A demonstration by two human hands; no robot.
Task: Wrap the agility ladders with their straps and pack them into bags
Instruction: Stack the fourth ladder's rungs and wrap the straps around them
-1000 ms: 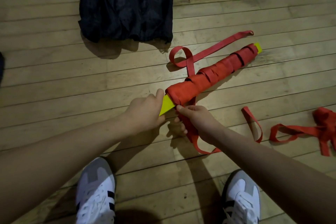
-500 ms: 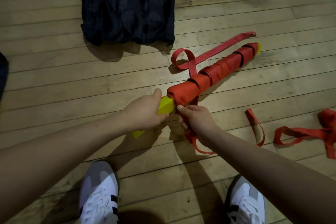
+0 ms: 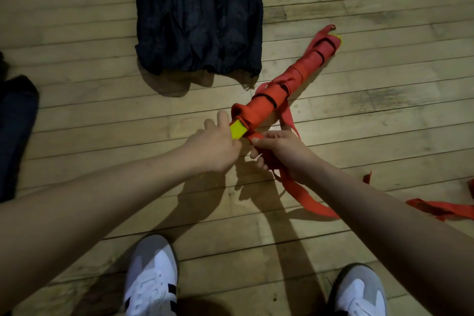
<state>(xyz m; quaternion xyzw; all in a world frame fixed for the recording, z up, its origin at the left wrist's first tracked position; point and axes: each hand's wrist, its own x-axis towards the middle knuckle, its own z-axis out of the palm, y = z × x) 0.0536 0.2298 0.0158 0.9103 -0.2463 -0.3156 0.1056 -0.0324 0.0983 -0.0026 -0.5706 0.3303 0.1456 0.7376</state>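
Observation:
A bundle of yellow ladder rungs wound in red strap (image 3: 287, 82) lies slanted over the wooden floor, its far end up to the right. My left hand (image 3: 213, 146) grips the near yellow end (image 3: 238, 129) of the bundle. My right hand (image 3: 277, 149) pinches the red strap (image 3: 305, 197) right beside that end; the loose strap trails down to the right past my wrist. Two dark bags (image 3: 197, 15) lie flat just beyond the bundle.
More loose red strap (image 3: 441, 209) lies on the floor at the right edge. A dark cloth item (image 3: 15, 133) sits at the left edge. My two white shoes (image 3: 151, 277) stand at the bottom of the view.
The bundle has swung so its far end points more steeply away, nearer the bags. The long loose tail beside it is no longer spread out. Both hands keep their hold at the near end.

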